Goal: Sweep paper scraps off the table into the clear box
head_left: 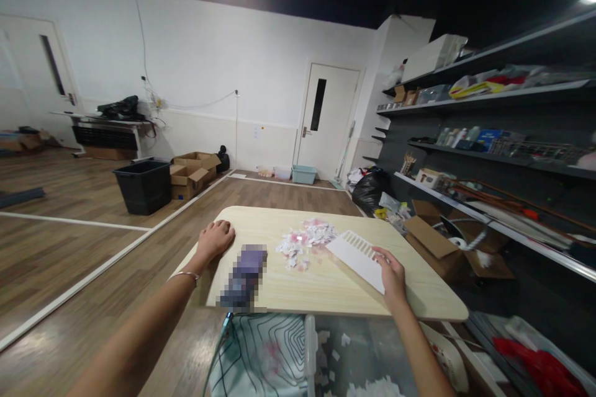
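Observation:
My right hand [393, 273] grips the right edge of a white card sheet [361, 260] with a row of slots cut along its upper side. The sheet lies slanted over the pale wooden table [321, 294]. To its left, a loose heap of small white and pinkish paper pieces [305, 239] is spread on the tabletop. My left hand [216, 239] rests at the table's left edge, its fingers lying on the top and holding nothing. Nearest to it is a blurred-out dark purple flat object [244, 276].
Below the table's near edge stands a clear plastic bin [344, 353] with white paper pieces inside. Patterned fabric [263, 353] lies beside it. An open cardboard box [437, 245] and loaded shelves [484, 87] are on the right. A black bin [144, 186] stands on the floor at left.

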Action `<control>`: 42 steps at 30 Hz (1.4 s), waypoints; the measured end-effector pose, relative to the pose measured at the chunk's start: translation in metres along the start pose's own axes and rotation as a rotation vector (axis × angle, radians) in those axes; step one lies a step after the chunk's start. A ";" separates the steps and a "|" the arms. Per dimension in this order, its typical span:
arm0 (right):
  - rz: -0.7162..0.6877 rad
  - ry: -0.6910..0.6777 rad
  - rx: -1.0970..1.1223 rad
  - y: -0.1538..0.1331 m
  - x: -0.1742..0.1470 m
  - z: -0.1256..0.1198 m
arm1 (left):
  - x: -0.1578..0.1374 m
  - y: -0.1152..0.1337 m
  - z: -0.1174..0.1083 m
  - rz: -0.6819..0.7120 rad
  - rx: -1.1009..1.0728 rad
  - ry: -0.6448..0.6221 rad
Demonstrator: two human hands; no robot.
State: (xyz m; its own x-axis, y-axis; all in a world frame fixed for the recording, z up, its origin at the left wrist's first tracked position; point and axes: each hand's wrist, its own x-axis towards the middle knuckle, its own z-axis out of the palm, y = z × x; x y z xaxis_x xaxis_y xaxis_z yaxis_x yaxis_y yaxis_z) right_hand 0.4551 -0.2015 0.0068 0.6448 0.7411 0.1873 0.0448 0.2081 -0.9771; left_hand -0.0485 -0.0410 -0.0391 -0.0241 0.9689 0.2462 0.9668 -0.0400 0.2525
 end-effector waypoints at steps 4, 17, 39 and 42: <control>-0.011 0.009 -0.022 -0.004 0.002 -0.014 | 0.001 0.000 0.002 0.004 -0.005 0.006; -0.072 -0.004 -0.180 -0.001 0.002 -0.041 | 0.002 0.000 0.002 -0.001 0.018 0.018; -0.041 -0.322 -0.271 -0.021 -0.005 -0.053 | -0.003 0.006 -0.008 -0.011 0.011 -0.007; -0.017 -0.201 -0.170 -0.019 -0.002 -0.052 | -0.003 0.006 -0.010 -0.013 0.014 -0.013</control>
State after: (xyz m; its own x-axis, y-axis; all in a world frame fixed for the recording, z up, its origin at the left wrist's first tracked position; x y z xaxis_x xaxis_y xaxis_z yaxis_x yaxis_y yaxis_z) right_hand 0.4929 -0.2403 0.0196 0.4787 0.8540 0.2038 0.1932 0.1240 -0.9733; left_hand -0.0448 -0.0467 -0.0293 -0.0341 0.9724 0.2309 0.9698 -0.0236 0.2426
